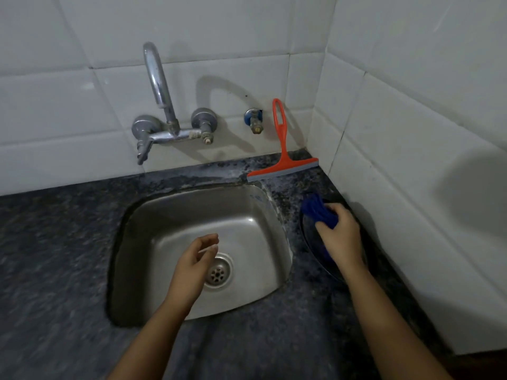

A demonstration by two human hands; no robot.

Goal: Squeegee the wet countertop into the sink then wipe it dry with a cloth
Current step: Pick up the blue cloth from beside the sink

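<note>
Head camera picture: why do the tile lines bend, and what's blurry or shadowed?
In the head view, the wide-angle lens bows the wall tiles; the tap throws a soft shadow rightward on them; the countertop smears at lower left; the sink shows mild sheen, no harsh glare.

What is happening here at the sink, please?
The right hand grips a blue cloth on the dark countertop, right of the steel sink. The left hand hovers over the sink, loosely curled, holding nothing. The orange squeegee leans against the tiled wall, its blade on the countertop.
</note>
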